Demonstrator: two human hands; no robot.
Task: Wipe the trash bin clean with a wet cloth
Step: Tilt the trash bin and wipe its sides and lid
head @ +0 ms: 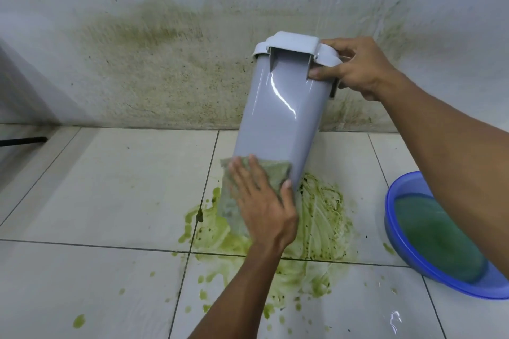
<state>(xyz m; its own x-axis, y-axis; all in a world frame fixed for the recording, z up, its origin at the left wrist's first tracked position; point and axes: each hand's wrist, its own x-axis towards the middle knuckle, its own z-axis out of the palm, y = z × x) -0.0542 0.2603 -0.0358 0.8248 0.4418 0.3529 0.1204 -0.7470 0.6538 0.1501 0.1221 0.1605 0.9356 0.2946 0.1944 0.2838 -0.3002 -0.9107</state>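
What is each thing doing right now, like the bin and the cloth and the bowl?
Trash bin: tilted, lid shut, base near the floor.
Cloth: pressed flat against the bin's lower side.
Left hand: open palm, pushing on the cloth.
Right hand: fingers gripping the bin's top.
Blue basin: upright, holding greenish water.
Floor: smeared with green mess.

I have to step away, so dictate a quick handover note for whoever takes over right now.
Left hand: flat on the cloth, pressing it on the lower end of the trash bin.
Right hand: grip on the bin's lid end, holding it tilted.
Blue basin of greenish water sits to the right.
Done: upper bin side looks clean.
Left: finish the base; green mess is on the floor.
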